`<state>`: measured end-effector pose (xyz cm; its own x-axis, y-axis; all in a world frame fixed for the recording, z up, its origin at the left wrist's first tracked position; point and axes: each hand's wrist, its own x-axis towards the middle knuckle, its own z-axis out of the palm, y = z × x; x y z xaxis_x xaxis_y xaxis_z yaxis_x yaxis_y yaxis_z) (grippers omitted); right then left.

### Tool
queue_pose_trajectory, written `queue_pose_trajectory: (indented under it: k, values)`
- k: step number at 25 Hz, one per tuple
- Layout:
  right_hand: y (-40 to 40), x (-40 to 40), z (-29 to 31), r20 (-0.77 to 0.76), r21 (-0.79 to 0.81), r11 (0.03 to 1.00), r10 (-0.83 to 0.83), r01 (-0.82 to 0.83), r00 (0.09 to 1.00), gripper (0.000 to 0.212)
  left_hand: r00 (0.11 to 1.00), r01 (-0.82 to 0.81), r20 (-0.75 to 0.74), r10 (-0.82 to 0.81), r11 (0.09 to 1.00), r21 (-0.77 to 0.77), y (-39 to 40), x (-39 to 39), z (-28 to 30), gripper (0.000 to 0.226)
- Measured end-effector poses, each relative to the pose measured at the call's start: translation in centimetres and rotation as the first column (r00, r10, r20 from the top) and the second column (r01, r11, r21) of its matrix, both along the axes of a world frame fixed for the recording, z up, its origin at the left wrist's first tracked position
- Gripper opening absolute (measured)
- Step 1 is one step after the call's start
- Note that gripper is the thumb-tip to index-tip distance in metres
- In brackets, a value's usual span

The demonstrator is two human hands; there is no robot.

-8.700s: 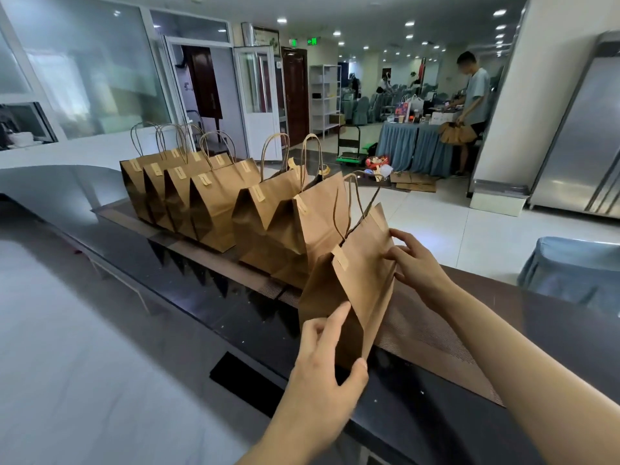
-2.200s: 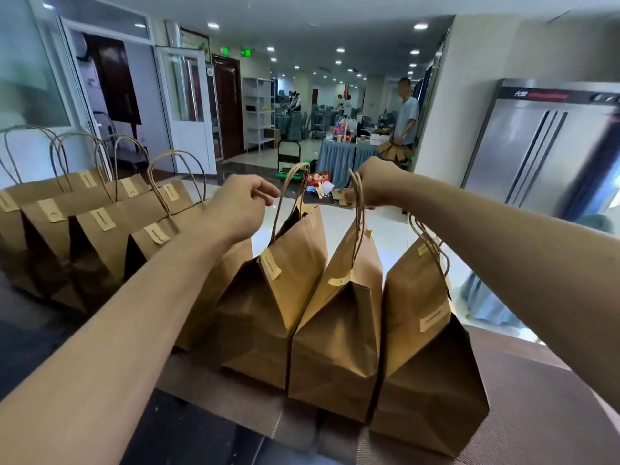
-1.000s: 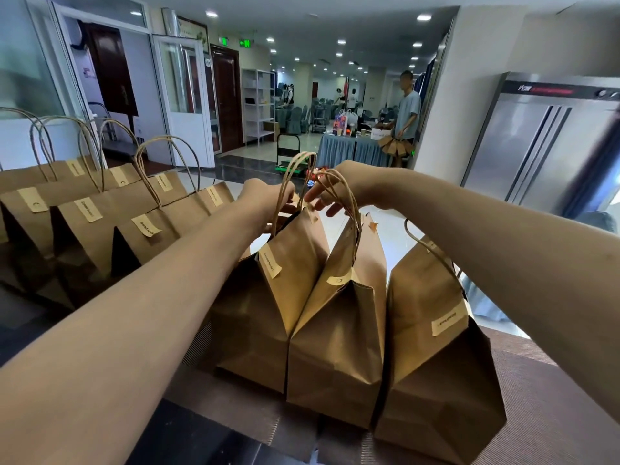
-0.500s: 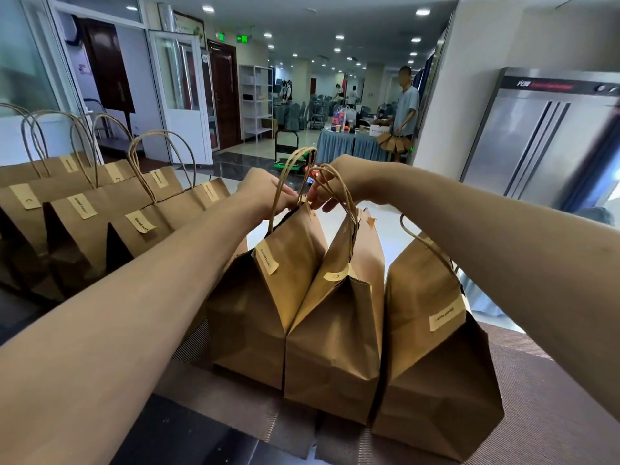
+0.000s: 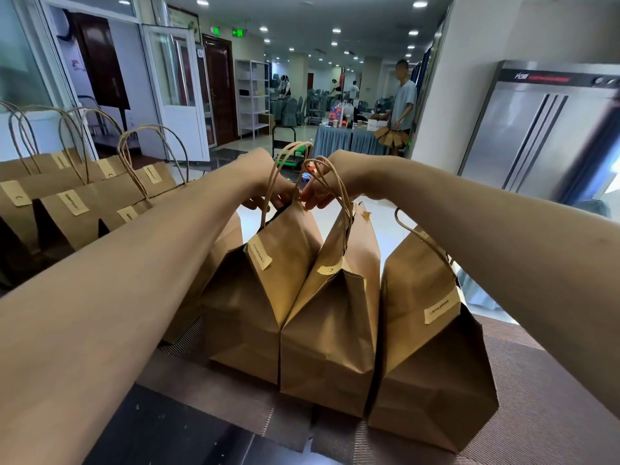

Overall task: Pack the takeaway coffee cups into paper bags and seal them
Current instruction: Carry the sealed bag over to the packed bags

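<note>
- Your left hand point(image 5: 265, 182) and right hand point(image 5: 330, 181) meet at frame centre, both pinching the top edge of the middle paper bag point(image 5: 265, 297).
- That bag stands directly below them, on the brown mat point(image 5: 536, 397).

A pale sticker point(image 5: 259, 252) on the paper bag point(image 5: 268, 297) at centre frame reads "Good luck!". Another sticker point(image 5: 72, 203) at the left reads "Good luck". The green exit signs point(image 5: 237, 32) at upper centre show arrows; their lettering is too small to read.

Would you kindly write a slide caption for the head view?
Both hands, left hand and right hand, pinch one paper bag's top among sealed bags.
</note>
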<state>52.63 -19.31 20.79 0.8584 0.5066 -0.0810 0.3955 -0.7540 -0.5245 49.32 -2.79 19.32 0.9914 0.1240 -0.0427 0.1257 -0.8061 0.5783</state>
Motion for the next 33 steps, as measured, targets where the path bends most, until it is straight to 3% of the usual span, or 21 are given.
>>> queue_pose_trajectory:
  k: [5,12,15,20,25,29,33]
  values:
    - [0.3,-0.3,0.2,-0.005,0.012,1.000,0.008,-0.008,1.000,0.021,0.994,0.094,0.034,-0.107,0.959,0.266,-0.8,0.8,0.7,0.030]
    - [-0.5,-1.1,0.7,-0.015,0.009,1.000,-0.004,0.004,1.000,0.023,0.992,0.115,-0.005,-0.126,0.888,0.445,-1.1,1.0,1.3,0.030]
    - [-0.5,-1.3,0.9,-0.006,-0.004,1.000,-0.015,0.015,1.000,0.023,0.994,0.109,-0.056,-0.095,0.922,0.371,-1.4,0.7,1.4,0.028]
    - [-0.9,-1.5,1.7,0.044,-0.056,0.997,-0.048,0.050,0.998,0.025,0.998,0.032,-0.065,-0.026,0.995,0.093,-0.8,-0.7,2.2,0.036]
    - [-2.6,-2.7,3.7,0.159,-0.091,0.979,-0.168,0.184,0.973,0.024,0.991,0.007,0.133,0.003,0.997,-0.073,0.3,-3.5,4.2,0.040]
    - [-5.2,-4.8,5.1,0.203,-0.021,0.960,-0.270,0.280,0.941,0.030,0.940,0.071,0.339,-0.039,0.994,-0.083,-0.6,-6.5,6.2,0.041]
    - [-7.4,-8.4,6.4,0.292,-0.007,0.955,-0.281,0.296,0.914,0.030,0.907,0.150,0.375,-0.190,0.980,0.133,-3.1,-10.2,7.7,0.043]
